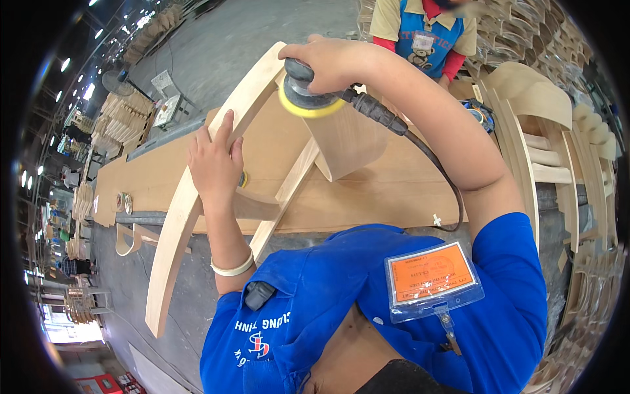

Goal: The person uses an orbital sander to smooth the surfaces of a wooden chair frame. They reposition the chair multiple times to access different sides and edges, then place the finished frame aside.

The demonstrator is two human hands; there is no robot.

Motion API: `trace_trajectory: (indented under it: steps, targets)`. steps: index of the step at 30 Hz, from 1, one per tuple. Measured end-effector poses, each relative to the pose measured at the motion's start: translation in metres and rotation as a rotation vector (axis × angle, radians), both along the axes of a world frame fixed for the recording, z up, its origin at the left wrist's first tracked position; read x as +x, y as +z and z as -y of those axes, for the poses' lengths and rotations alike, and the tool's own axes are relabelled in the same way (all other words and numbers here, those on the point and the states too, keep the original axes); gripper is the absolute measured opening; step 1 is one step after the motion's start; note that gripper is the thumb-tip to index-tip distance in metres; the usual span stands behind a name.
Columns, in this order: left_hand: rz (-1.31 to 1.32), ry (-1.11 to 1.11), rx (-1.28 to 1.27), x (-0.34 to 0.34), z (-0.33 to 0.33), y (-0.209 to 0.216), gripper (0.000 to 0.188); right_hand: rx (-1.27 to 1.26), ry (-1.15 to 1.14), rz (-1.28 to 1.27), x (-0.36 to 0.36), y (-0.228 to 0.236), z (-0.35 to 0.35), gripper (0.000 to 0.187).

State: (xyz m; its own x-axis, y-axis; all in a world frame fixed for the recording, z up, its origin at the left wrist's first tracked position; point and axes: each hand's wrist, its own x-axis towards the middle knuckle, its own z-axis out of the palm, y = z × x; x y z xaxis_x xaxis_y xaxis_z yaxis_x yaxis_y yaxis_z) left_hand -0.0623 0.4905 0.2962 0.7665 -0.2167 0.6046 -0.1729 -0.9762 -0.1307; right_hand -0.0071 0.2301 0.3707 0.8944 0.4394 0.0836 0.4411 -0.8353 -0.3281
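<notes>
Because the pale wooden frame (352, 146) over the cardboard-covered table (417, 200) looks stiff and fairly light, its long curved rail (185, 207) should offer the surest hold, where the left hand (216, 163) lies bent, how tightly I cannot tell, while the right hand (328, 64) clasps the sander (308, 102).

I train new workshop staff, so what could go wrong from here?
The round black sander with a yellow-rimmed pad, in the bare right hand, is close to the long, curved, pale wooden piece; its edge might nick the wood.
The bare left hand rests on that piece and could get grazed if the sander slips.
The slim black hose loops below the right arm and might snag.
</notes>
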Motion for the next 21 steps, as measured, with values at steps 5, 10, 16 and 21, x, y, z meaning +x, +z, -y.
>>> trace_trajectory:
  steps: [5,10,16,21]
  targets:
    - [-0.053,0.027,-0.036,0.004,-0.003,-0.001,0.050,0.102,-0.052,0.110,-0.026,-0.025,0.019,0.069]
    - [-0.043,-0.011,-0.059,0.013,-0.013,0.001,0.051,0.254,-0.145,0.314,-0.065,-0.081,0.022,0.076]
    - [-0.010,-0.003,-0.019,0.019,-0.021,0.002,0.050,0.469,-0.205,0.570,-0.086,-0.156,0.016,0.070]
    - [-0.026,-0.023,-0.038,0.021,-0.025,0.002,0.050,0.510,-0.220,0.644,-0.098,-0.205,0.019,0.071]
